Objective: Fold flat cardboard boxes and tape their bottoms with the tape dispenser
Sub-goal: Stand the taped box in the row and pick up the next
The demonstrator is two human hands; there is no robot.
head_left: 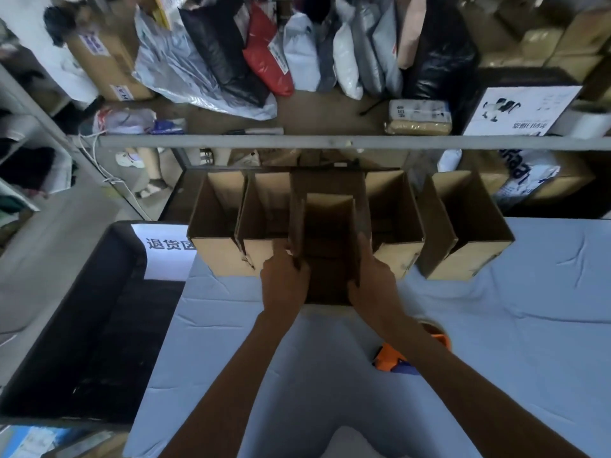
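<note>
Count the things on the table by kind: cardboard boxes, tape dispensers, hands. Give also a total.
Cardboard boxes, with the held box: 5
Orange tape dispenser: 1
Hands, left hand and right hand: 2
Total: 8

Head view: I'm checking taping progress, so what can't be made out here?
Head view only:
- Orange tape dispenser: mostly hidden behind the right forearm.
- Bottom of the open brown cardboard box that the left hand and right hand grip: faces away, so tape unseen.
- White labels on shelf parcels: blurred.
</note>
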